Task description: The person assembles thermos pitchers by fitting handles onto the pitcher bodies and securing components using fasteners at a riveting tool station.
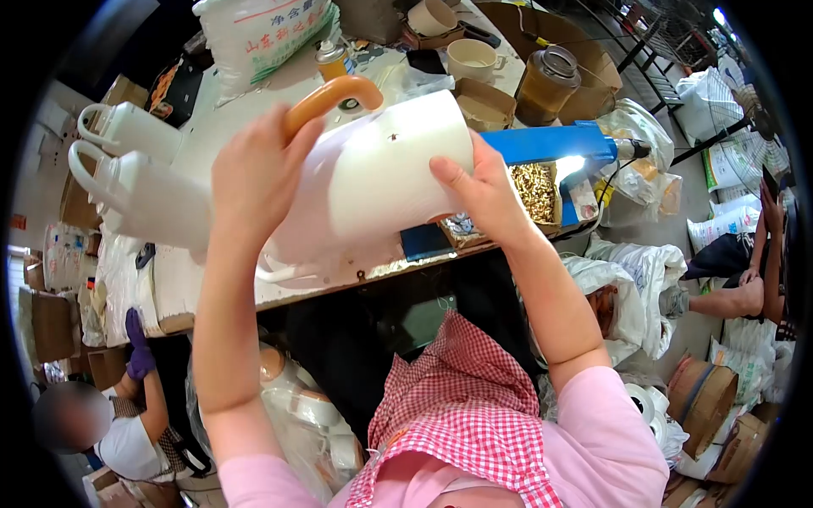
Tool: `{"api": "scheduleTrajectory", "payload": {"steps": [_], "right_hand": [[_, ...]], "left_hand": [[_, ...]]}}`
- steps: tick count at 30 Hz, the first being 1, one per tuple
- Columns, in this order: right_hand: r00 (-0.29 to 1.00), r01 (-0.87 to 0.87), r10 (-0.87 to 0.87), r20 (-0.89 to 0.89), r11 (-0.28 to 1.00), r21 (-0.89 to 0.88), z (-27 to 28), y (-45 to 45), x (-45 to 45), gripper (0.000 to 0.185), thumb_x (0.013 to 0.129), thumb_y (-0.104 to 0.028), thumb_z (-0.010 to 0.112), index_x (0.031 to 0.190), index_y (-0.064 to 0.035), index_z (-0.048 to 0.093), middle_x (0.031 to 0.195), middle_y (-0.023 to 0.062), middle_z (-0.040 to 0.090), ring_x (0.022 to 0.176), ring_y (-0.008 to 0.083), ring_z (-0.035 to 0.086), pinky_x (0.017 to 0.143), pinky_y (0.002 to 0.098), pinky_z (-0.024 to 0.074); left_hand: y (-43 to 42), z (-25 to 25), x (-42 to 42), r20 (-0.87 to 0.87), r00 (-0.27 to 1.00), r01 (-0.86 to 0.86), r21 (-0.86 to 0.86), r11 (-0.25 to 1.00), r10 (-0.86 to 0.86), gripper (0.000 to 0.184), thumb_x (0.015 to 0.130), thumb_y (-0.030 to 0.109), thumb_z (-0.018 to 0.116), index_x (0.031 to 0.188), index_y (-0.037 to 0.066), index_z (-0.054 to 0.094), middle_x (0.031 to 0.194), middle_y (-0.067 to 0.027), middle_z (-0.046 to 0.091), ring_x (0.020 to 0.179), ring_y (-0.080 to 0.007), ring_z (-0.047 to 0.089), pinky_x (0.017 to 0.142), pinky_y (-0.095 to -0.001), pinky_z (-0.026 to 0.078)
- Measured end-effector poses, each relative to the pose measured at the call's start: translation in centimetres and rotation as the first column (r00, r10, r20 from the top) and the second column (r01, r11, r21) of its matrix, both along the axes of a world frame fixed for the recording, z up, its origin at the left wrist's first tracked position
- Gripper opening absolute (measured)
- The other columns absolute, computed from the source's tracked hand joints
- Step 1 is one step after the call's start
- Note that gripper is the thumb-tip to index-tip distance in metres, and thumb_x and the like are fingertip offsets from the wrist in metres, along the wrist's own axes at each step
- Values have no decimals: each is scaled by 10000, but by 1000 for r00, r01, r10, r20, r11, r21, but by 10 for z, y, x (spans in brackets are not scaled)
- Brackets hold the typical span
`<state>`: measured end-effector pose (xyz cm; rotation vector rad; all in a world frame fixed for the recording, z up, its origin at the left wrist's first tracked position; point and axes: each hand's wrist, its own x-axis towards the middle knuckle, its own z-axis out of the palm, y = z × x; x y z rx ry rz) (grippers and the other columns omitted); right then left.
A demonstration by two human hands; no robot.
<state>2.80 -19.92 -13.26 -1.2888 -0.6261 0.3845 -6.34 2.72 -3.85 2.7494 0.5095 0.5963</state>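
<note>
A white cylindrical container [377, 165] hangs tilted over the table edge, its wide end toward the right. An orange-brown curved handle [334, 97] sits above it, and my left hand [264, 169] is wrapped round the handle's near end. At the container's wide end, my right hand [483, 186] grips the rim with the thumb on its side. A small dark mark shows on the white wall. Left of my left hand stand white jugs [152, 190] with looped handles, partly hidden by my arm.
On the table [203, 127] are a white sack [262, 42], a spray can [334, 61], a jar [549, 80] and a box of gold-coloured pieces [533, 190] beside a blue device [550, 144]. A person with a purple glove [138, 347] is at lower left; another person's leg [720, 300] is at right.
</note>
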Motion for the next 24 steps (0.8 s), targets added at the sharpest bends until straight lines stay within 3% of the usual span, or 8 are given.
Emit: {"api": "scheduleTrajectory", "payload": {"steps": [1, 5, 7, 8, 10, 13, 19, 24], "right_hand": [[997, -38, 37, -73, 999, -15, 5, -1, 0, 435, 982, -271, 670, 1262, 40, 553, 1104, 99, 674, 971, 144, 637, 829, 319, 544], [998, 10, -7, 62, 999, -54, -3, 1, 9, 441, 959, -284, 669, 1258, 22, 562, 1079, 111, 674, 960, 170, 653, 816, 338, 552], [998, 4, -1, 68, 999, -45, -4, 2, 17, 436, 952, -272, 665, 1260, 21, 563, 1079, 114, 674, 955, 172, 657, 813, 336, 554], [996, -10, 15, 85, 998, -61, 0, 1, 16, 432, 946, -259, 661, 1262, 20, 563, 1080, 117, 673, 950, 174, 661, 811, 334, 555], [996, -65, 63, -58, 998, -28, 10, -5, 12, 429, 945, -241, 653, 1271, 20, 558, 1102, 129, 668, 981, 194, 658, 833, 347, 550], [972, -124, 105, -211, 989, -76, 14, -8, 11, 438, 942, -238, 655, 1274, 29, 552, 1123, 141, 662, 1006, 196, 651, 842, 351, 548], [997, -70, 70, -42, 997, 11, -11, 2, 24, 450, 941, -230, 654, 1269, 58, 544, 1152, 165, 661, 1034, 217, 643, 890, 362, 526], [999, -33, 33, -11, 999, -43, -9, 4, 23, 458, 940, -231, 654, 1274, 63, 541, 1160, 183, 668, 1039, 239, 646, 906, 375, 514]], "left_hand": [[-6, 5, 12, -122, 992, 37, 181, 983, -15, 305, 947, 303, 679, 1061, 20, 683, 727, -128, 578, 667, -174, 568, 642, -347, 466], [-5, 14, 48, -231, 964, 181, 215, 960, -130, 281, 950, 288, 674, 1067, 33, 697, 703, -81, 568, 628, -144, 517, 599, -328, 439], [-6, 25, 53, -297, 892, 276, -239, 931, -341, 352, 920, 382, 691, 1034, 54, 751, 850, -94, 715, 758, -218, 650, 706, -375, 496], [-11, 30, 51, -310, 886, 283, -224, 932, -344, 352, 920, 382, 691, 1034, 54, 751, 850, -94, 715, 758, -218, 650, 706, -375, 496], [-20, 38, 39, -236, 920, 204, -398, 894, -315, 255, 955, 275, 674, 1051, 42, 716, 725, 42, 540, 605, -52, 432, 554, -234, 349], [-23, 38, 33, -232, 885, 295, -393, 871, -404, 246, 952, 261, 693, 1045, 35, 718, 729, 54, 527, 622, -30, 422, 554, -225, 330], [-30, 39, 33, -305, 876, 256, -363, 896, -374, 328, 935, 342, 704, 1062, 42, 744, 842, -16, 670, 730, -93, 550, 678, -277, 457], [-30, 39, 32, -302, 887, 210, -412, 886, -351, 303, 942, 301, 712, 1064, 24, 720, 769, 14, 598, 662, -58, 497, 595, -238, 398]]}}
